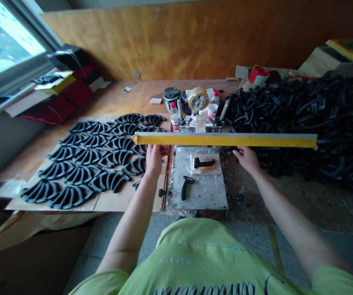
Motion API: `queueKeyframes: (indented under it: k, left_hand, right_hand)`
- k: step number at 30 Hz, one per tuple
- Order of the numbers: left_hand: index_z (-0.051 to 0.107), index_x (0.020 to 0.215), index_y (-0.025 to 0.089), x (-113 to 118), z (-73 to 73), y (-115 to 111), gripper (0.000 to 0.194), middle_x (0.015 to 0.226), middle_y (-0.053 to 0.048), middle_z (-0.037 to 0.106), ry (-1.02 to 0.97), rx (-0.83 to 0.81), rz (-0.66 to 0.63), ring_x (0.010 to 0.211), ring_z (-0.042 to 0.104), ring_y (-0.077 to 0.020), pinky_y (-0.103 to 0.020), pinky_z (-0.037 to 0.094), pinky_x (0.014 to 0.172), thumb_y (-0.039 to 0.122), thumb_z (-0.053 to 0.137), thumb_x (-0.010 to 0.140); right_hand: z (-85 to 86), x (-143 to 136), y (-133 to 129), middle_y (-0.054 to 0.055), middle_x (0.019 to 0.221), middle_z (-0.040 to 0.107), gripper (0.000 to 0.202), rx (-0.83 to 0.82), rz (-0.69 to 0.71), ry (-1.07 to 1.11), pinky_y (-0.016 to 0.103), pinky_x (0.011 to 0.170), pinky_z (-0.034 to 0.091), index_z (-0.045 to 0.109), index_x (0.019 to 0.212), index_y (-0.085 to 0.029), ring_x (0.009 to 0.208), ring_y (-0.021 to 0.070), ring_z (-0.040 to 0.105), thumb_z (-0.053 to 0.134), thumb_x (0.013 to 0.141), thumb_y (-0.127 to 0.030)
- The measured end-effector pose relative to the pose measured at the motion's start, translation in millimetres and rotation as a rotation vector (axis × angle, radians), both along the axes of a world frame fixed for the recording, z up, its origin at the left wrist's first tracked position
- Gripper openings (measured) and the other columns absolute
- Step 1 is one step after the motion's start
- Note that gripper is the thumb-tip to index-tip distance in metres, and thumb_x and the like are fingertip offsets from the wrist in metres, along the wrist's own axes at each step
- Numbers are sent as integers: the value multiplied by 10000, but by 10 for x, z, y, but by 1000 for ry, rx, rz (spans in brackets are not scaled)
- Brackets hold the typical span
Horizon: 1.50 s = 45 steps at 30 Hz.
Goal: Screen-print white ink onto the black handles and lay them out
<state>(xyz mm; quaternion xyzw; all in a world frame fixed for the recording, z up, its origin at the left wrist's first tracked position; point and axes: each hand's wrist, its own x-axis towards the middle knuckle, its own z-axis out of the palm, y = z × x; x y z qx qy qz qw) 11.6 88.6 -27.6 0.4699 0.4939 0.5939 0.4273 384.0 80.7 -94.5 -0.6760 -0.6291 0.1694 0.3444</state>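
Note:
A long yellow bar with a pale top edge (pixel 225 139) spans the view and hides part of both hands. My left hand (pixel 155 157) is beside the rows of black curved parts (pixel 84 153), fingers partly covered by the bar; what it holds, if anything, is hidden. My right hand (pixel 246 157) is bent at the near edge of the black pile, fingertips close to a small black piece (pixel 229 152). Between the hands is a grey metal plate (pixel 201 196). On it lie a black curved part (pixel 186 189) and a block (pixel 209 168) holding another black part (pixel 203 163).
A large heap of black parts (pixel 305 110) covers the right side. Behind the plate are a tape roll (pixel 198 99), a dark-lidded tub (pixel 171 95), red-capped bottles (pixel 174 114) and metal clamps. Boxes (pixel 68 96) stand at the left, and a wooden board (pixel 164 37) rises behind.

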Motion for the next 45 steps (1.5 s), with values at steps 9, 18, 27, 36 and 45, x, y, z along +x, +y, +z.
queueKeyframes:
  k: [9, 18, 27, 36, 45]
  left_hand:
    - [715, 984, 149, -138, 288, -648, 558, 706, -37, 631, 167, -251, -205, 556, 530, -111, -209, 415, 494, 633, 461, 869]
    - [389, 1445, 206, -205, -709, -875, 598, 754, 12, 620, 756, -366, -282, 636, 556, -130, -233, 408, 621, 431, 469, 897]
    - [413, 1431, 220, -237, -826, -846, 585, 851, -15, 634, 791, -420, -295, 736, 600, -158, -246, 421, 640, 484, 436, 909]
    - [443, 1411, 221, -219, -745, -871, 572, 808, 0, 634, 754, -415, -276, 697, 583, -143, -243, 413, 649, 473, 461, 897]
    - [440, 1418, 244, -233, -550, -871, 605, 663, 38, 576, 644, -447, -296, 531, 482, -107, -203, 347, 505, 479, 515, 866]
  right_hand:
    - [657, -303, 510, 114, 1245, 613, 428, 188, 163, 50, 413, 917, 522, 603, 1233, -169, 1049, 239, 618, 619, 818, -269]
    - [495, -1248, 627, 143, 1051, 637, 276, 121, 440, -508, 405, 877, 464, 629, 1056, -129, 1025, 294, 546, 664, 785, -165]
    - [378, -1252, -45, 104, 856, 649, 182, 131, 749, -565, 336, 788, 427, 648, 819, -153, 895, 246, 556, 519, 754, -42]
    - [438, -1190, -60, 79, 866, 653, 124, 154, 676, -474, 323, 781, 427, 652, 816, -176, 905, 234, 558, 556, 801, -98]
    - [557, -1223, 151, 38, 932, 698, 306, 133, 615, -454, 338, 822, 447, 663, 1113, -260, 891, 224, 608, 690, 809, -293]
